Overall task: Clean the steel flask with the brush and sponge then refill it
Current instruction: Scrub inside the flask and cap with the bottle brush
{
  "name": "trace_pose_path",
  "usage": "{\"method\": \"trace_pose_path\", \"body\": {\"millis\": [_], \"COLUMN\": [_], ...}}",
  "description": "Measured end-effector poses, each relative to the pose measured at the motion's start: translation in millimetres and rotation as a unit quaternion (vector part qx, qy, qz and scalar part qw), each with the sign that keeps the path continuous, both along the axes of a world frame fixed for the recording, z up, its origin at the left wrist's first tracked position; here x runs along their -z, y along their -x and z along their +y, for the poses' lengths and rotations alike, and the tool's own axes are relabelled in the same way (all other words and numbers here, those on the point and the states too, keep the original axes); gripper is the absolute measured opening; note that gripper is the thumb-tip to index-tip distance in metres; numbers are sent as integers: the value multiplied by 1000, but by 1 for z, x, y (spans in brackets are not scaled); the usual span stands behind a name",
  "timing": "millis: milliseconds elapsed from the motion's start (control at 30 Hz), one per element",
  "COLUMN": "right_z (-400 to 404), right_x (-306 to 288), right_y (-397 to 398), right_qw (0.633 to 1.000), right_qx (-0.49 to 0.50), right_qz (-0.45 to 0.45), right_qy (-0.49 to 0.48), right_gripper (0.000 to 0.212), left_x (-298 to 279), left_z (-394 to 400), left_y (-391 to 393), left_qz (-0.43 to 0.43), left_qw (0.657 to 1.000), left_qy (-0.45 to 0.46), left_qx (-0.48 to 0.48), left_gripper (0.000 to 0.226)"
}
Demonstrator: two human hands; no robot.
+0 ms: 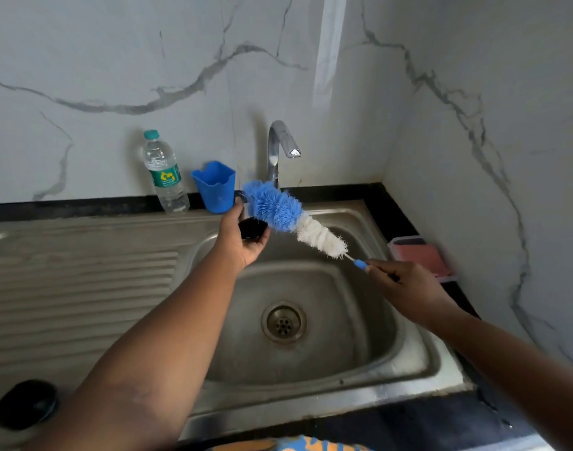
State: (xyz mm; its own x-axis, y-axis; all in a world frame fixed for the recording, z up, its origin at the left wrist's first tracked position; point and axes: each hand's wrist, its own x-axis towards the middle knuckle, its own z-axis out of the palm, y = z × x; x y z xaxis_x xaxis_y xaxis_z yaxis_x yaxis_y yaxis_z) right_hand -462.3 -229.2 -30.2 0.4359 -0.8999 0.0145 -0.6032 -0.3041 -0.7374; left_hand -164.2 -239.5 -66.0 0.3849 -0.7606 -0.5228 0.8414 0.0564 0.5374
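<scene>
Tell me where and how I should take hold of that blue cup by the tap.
Grip the blue cup around its upper wall, just below the rim, coming from the front, over the sink. It stands upright and tapers downward, so a hand likely holds best high up. The water bottle stands close on one side and the tap on the other, so a side approach looks cramped.

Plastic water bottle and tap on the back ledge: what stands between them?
In the head view, a blue plastic cup stands between the water bottle and the tap; the brush head's blue tip also overlaps that gap, near the tap.
</scene>
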Motion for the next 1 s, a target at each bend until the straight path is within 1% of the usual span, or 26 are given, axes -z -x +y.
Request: {"method": "trace_pose_path", "body": {"millis": [67, 133, 167, 200, 267, 333, 467, 533, 600, 667, 800, 933, 1000], "right_z": [2, 5, 6, 7, 8, 6, 8, 11, 13, 15, 22, 29, 33], "right_x": [3, 8, 12, 16, 21, 24, 30, 32, 31, 31, 31, 28, 27], "right_y": [0, 0, 0, 0, 0, 2, 1, 2, 4, 5, 6, 3, -1], "right_qw": [1000, 1000, 1000, 1000, 999, 999, 998, 998, 998, 997, 994, 995, 997], "right_qx": [9, 21, 19, 13, 18, 33, 37, 40, 43, 42, 53, 46, 41], "right_qz": [2, -2, 4, 17, 31, 24, 23, 11, 5, -13, -46, -27, -16], "right_qy": [-7, -22, -21, -16, -13, -27, -45, -52, -56, -65, -84, -79, -64], "right_gripper": [20, 18, 24, 32, 38, 35, 30, 31, 27, 20, 19, 23, 26], "left_x": [7, 12, 13, 14, 13, 11, 11, 11, 11, 13, 16, 18, 18], "left_z": [4, 7, 8, 9, 11, 12, 13, 13, 15, 18, 23, 27, 27], "left_y": [-1, -1, -1, 0, 0, 1, 2, 2, 3, 3, 0, 2, 2], "left_qz": [3, 7, 9, 9, 10, 21, 37, 23, -1, -16, -5, 36, 46], "left_qw": [1000, 1000, 999, 999, 998, 998, 998, 999, 999, 999, 1000, 999, 999], "left_qy": [-8, -26, -37, -46, -55, -54, -44, -45, -47, -39, -2, -4, -5], "left_qx": [2, 13, 17, 17, 7, -6, -19, -15, -12, -9, -1, -10, -28], "left_gripper": [35, 43, 44, 43, 35, 36, 52, 63, 72, 71, 62, 53, 57]}}
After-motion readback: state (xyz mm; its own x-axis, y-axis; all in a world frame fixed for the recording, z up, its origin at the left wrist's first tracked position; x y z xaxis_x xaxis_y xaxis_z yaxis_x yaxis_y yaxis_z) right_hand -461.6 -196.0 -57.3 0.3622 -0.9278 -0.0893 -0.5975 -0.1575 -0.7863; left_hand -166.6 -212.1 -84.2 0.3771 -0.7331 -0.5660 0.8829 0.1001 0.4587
